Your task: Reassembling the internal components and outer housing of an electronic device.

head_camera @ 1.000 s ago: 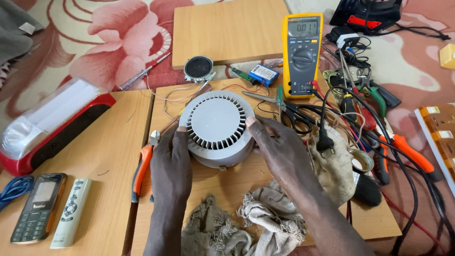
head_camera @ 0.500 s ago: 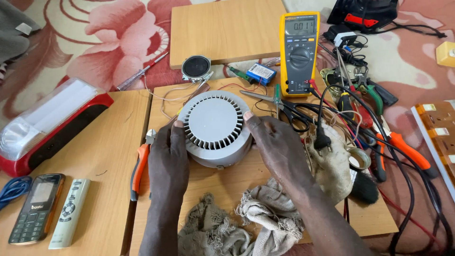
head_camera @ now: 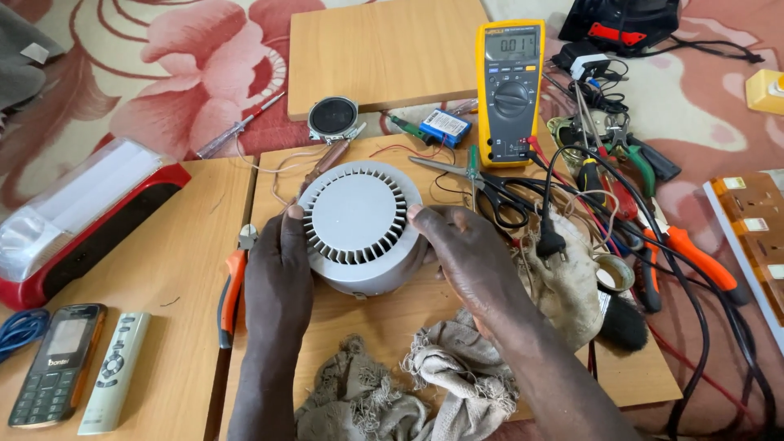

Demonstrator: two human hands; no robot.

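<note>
Wooden board (head_camera: 392, 327): both hands clasp round grey slotted plastic housing (head_camera: 359, 224).

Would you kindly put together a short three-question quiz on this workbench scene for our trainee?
1. True or false: both hands grip the round grey fan housing.
2. Which tool lies on the board just beside the left hand? A) orange-handled pliers B) hammer C) saw
3. Fill in: the yellow ______ stands behind the housing, beyond the right hand.

Key
1. True: one hand holds each side.
2. A.
3. Multimeter.
</note>
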